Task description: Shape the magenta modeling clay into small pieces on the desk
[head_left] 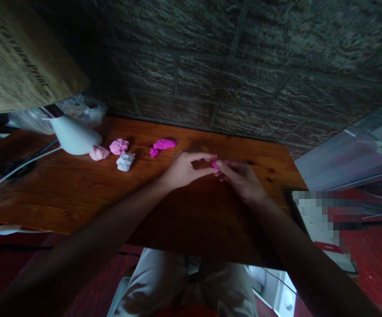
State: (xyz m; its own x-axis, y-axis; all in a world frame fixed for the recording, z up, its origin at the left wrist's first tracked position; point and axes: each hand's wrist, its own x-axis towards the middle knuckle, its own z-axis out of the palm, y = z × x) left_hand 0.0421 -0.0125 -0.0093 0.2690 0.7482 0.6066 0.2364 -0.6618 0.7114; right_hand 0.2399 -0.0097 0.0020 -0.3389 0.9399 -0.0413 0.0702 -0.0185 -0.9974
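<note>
My left hand (184, 168) and my right hand (240, 180) meet over the middle of a wooden table (78, 193). Their fingertips pinch a small bright pink piece of clay (215, 164) between them. To the left on the table lie a larger bright pink clay lump (163, 145), a light pink lump (119, 146), a paler pink lump (98, 152) and a white lump (125, 161). None of these touch my hands.
A white lamp base (73, 136) with a cable stands at the table's back left, beside a crumpled plastic bag (81, 108). A dark brick-pattern wall (243, 66) rises behind the table. A printed paper sheet (15, 57) hangs at upper left. Papers (329, 237) lie at right.
</note>
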